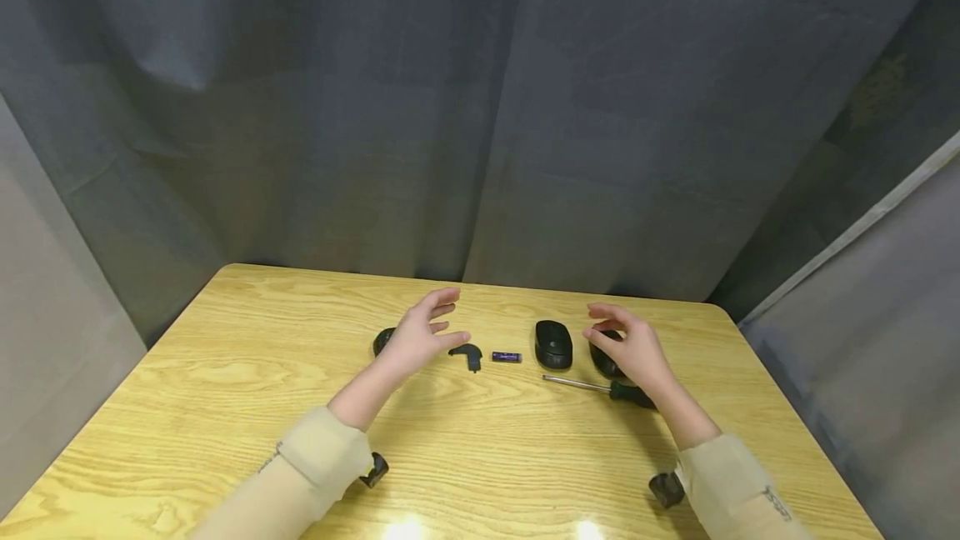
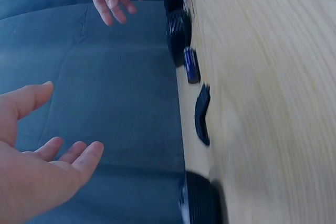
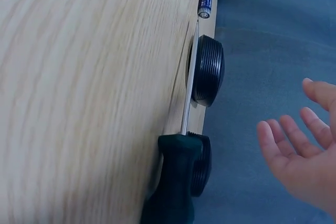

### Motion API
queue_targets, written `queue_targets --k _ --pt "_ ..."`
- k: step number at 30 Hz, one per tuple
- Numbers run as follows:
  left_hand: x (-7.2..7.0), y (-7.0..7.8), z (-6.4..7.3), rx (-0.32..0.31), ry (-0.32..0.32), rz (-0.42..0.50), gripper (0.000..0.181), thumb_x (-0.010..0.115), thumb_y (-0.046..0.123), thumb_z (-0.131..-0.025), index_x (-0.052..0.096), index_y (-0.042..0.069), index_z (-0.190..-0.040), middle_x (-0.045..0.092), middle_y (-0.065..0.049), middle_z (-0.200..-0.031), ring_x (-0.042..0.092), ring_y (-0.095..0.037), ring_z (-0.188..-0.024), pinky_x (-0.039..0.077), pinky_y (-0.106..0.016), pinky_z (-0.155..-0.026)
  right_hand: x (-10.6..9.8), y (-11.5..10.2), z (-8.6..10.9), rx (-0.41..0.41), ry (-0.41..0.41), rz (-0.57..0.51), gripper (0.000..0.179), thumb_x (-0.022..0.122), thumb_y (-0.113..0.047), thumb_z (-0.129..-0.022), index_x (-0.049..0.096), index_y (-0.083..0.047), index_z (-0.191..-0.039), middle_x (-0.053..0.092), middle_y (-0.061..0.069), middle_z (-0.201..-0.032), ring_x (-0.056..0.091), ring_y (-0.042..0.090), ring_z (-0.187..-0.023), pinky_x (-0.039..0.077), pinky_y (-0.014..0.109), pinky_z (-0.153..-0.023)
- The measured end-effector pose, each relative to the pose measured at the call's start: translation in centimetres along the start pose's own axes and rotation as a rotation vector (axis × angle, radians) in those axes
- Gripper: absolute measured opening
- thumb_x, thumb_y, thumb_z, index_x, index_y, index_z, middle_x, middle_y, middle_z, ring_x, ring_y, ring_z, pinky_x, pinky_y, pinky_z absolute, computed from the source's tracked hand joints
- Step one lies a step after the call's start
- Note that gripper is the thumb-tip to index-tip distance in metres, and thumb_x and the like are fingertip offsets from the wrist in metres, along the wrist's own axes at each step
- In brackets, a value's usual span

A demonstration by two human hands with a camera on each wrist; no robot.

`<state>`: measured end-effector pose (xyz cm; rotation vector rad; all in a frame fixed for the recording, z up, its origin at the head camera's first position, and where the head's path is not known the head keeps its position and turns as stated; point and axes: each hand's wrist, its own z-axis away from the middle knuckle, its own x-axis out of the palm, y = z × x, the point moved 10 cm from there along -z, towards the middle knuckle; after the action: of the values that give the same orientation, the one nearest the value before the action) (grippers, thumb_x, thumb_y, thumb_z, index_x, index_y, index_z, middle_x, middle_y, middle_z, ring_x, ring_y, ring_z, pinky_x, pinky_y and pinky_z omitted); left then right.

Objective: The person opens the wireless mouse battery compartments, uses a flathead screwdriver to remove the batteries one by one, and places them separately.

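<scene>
My left hand (image 1: 415, 340) is held over the table with its fingers loosely bent and nothing in its grasp. It partly hides a black computer mouse (image 1: 382, 341) on the left; a curved black plastic piece (image 1: 471, 354) lies just beyond its thumb. My right hand (image 1: 632, 350), also holding nothing, hovers on the other side and overlaps a second black mouse (image 1: 604, 359). Between the hands lie a blue AA-type battery (image 1: 506, 357) and a third black mouse (image 1: 553, 345). A screwdriver (image 3: 176, 177) with a dark green handle lies nearest the right hand, its shaft pointing left.
The wooden table (image 1: 465, 457) has rounded far corners, and a dark grey curtain (image 1: 480, 123) hangs right behind its back edge. Small black wrist devices (image 1: 374, 470) sit under both sleeves. Pale panels flank the table at left and right.
</scene>
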<state>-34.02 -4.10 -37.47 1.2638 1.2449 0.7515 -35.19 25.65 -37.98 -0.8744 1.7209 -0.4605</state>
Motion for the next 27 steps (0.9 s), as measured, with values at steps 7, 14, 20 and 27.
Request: queue_targets --k 7,14,20,27 --pt "2.5 0.0 -0.9 0.030 -0.003 0.118 0.068 0.071 0.008 -0.084 0.036 0.006 -0.142 0.039 -0.014 -0.145 0.038 -0.031 -0.134 0.037 -0.045 -0.108 0.6 1.4 0.5 0.105 -0.040 -0.117 0.049 0.065 -0.034 -0.089 0.053 -0.011 -0.131 0.057 0.012 -0.128 0.059 0.025 -0.107 0.050 0.015 -0.078" --pt "5.0 -0.4 -1.8 0.017 -0.004 0.219 0.069 0.069 0.007 -0.085 0.032 0.008 -0.144 0.038 -0.012 -0.146 0.037 -0.032 -0.134 0.035 -0.045 -0.109 1.3 2.0 0.7 0.182 -0.058 -0.239 0.056 0.065 -0.034 -0.088 0.047 -0.010 -0.136 0.053 0.017 -0.133 0.058 0.012 -0.105 0.050 0.014 -0.081" --pt "7.3 -1.8 -2.5 -0.054 -0.004 0.290 0.072 0.071 0.010 -0.084 0.032 0.012 -0.144 0.037 -0.009 -0.146 0.038 -0.031 -0.134 0.037 -0.043 -0.108 2.1 2.6 0.9 0.255 -0.073 -0.370 0.060 0.065 -0.027 -0.090 0.041 -0.006 -0.140 0.048 0.022 -0.136 0.058 -0.002 -0.099 0.054 0.030 -0.088" --pt "9.5 -3.8 -3.5 -0.107 0.000 0.296 0.071 0.072 0.012 -0.082 0.035 0.013 -0.143 0.038 -0.011 -0.145 0.040 -0.032 -0.131 0.045 -0.043 -0.101 3.3 3.3 1.0 0.305 -0.108 -0.417 0.060 0.062 -0.024 -0.092 0.037 -0.003 -0.142 0.044 0.023 -0.139 0.050 0.031 -0.122 0.047 0.043 -0.098"
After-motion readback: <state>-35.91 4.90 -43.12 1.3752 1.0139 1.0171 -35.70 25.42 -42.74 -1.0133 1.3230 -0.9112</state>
